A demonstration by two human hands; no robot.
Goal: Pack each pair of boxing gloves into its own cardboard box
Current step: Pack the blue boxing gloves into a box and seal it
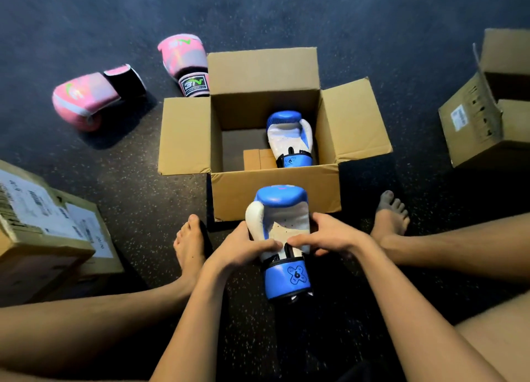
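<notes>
Both hands, left hand [243, 245] and right hand [327, 238], clasp a blue-and-white boxing glove [282, 218] just before the open cardboard box [275, 192]. Its mate [289, 139] lies inside, seemingly against the right wall.

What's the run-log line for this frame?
stage: packing blue pair | left hand + right hand: holding second blue glove | open box: first blue glove inside | pink gloves: floor
</notes>
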